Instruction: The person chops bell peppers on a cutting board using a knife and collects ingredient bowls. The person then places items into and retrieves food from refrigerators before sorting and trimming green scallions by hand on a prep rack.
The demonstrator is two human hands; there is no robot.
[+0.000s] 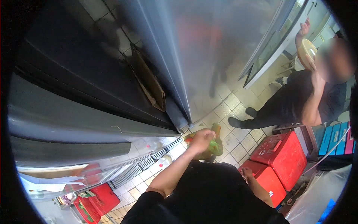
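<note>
My left hand (203, 140) is closed around the top of a thin see-through plastic bag (215, 148). The bag hangs in front of my body, with green and orange-red contents I cannot make out clearly. At my right side, my right hand (246, 173) is low, close to the red lidded bins. Its fingers are small and partly hidden, so their grip is unclear.
A large metal door or panel (209, 48) rises ahead. On the right, a person in dark clothes (294, 97) holds a round tub (307, 52). Red bins (279, 156) stand at right. A red crate (100, 199) sits lower left; flattened cardboard (147, 80) leans upper left.
</note>
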